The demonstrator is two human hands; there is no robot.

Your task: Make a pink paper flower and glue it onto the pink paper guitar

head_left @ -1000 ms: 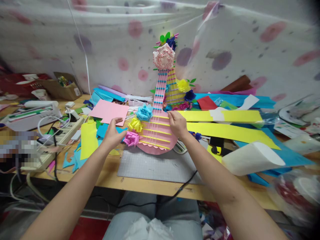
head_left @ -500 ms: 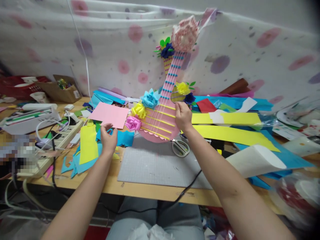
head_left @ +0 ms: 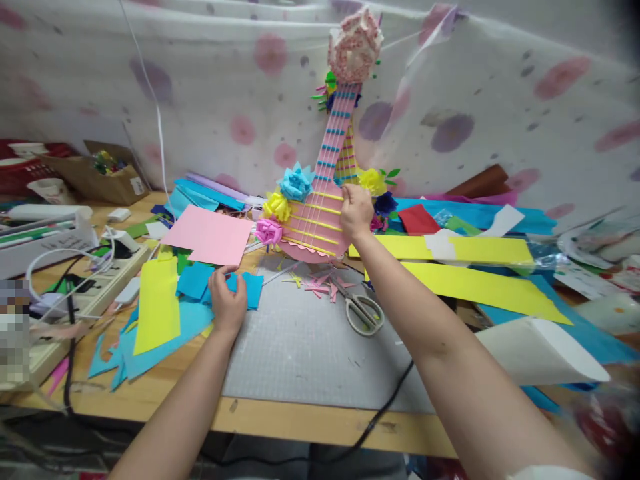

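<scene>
My right hand (head_left: 357,212) grips the right edge of a pink paper guitar (head_left: 316,223), which stands nearly upright at the back of the grey cutting mat (head_left: 310,360). Yellow strips and thin strings cross its body, and blue bars cross its neck. Blue, yellow and pink paper flowers (head_left: 296,183) line its left side, and a large pale pink flower (head_left: 355,47) tops it. Over the blue paper pieces (head_left: 194,281), my left hand (head_left: 229,299) is open, fingers curled and thumb apart. Just beyond its fingertips lies a pink sheet (head_left: 213,233).
Grey-handled scissors (head_left: 364,313) lie on the mat beside pink scraps (head_left: 323,285). A second, yellowish decorated guitar (head_left: 347,157) stands behind. Yellow strips (head_left: 480,287) and a white roll (head_left: 540,350) fill the right. A power strip (head_left: 107,273) and cables are at left.
The guitar has moved back and turned more upright in my right hand, uncovering the pink scraps and scissor blades. My left hand has shifted right, over the blue paper. The camera view has shifted too.
</scene>
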